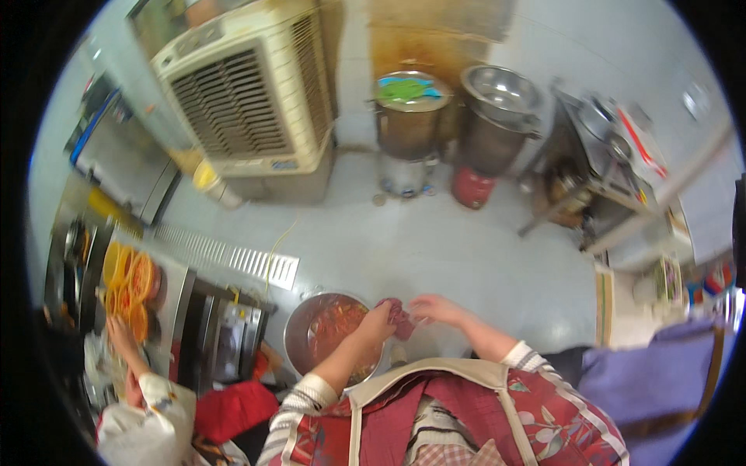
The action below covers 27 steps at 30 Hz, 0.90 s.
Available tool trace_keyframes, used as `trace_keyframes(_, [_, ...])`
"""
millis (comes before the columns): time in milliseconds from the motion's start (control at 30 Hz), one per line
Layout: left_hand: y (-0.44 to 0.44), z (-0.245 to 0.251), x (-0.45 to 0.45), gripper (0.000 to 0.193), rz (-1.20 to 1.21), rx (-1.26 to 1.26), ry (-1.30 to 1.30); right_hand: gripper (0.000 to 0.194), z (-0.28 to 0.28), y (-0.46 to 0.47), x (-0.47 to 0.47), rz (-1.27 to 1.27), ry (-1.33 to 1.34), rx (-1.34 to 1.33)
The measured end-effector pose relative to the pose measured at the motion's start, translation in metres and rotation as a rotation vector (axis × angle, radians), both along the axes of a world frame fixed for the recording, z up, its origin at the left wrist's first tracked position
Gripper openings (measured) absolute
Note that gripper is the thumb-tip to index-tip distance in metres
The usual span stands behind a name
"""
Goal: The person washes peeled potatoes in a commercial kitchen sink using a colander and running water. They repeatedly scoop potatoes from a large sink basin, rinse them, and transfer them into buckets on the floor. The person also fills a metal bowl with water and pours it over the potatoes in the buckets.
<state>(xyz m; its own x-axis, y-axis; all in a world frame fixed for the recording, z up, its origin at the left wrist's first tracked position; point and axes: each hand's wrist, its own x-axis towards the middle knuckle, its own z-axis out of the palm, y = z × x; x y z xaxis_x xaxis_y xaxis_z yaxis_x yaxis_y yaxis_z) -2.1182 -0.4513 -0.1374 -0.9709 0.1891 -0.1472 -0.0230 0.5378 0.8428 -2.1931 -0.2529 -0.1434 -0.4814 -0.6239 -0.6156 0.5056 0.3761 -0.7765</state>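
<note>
My left hand [377, 324] grips a dark red cloth [401, 320], which hangs bunched from its fingers above the right rim of a large metal pot [291, 343]. Inside the pot lies reddish food [337, 327] with some yellowish pieces; my left forearm crosses over it and hides a part. Just right of the cloth, my right hand [431, 309] is held with its fingers apart and seems to hold nothing. The fingers are somewhat blurred.
At the left, a co-worker's hand [119, 335] is by orange containers [143, 276] on a steel counter. An air cooler [233, 105], two tall pots [408, 128] [492, 137] on stands and a metal table [594, 145] line the far side. A floor drain grate [233, 253] runs left.
</note>
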Motion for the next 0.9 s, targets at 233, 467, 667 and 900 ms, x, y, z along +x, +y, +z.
trace_keyframes(233, [-0.019, 0.039, -0.088, 0.030, -0.173, -0.027, 0.086, 0.074, 0.032, -0.038, -0.084, 0.447, 0.623, -0.213])
trace_keyframes(467, [-0.086, 0.066, -0.165, 0.042, 0.588, 0.225, 0.129, 0.032, 0.047, -0.093, -0.209, -0.014, -0.051, -0.250])
trace_keyframes(667, [-0.160, 0.014, -0.129, 0.014, 1.194, 0.575, 0.030, 0.029, 0.055, -0.165, -0.324, -0.030, -0.420, -0.446])
trace_keyframes(900, [-0.184, -0.039, -0.107, 0.016, 1.430, 0.746, 0.013, 0.034, 0.041, -0.289, -0.398, 0.061, -0.231, -0.330])
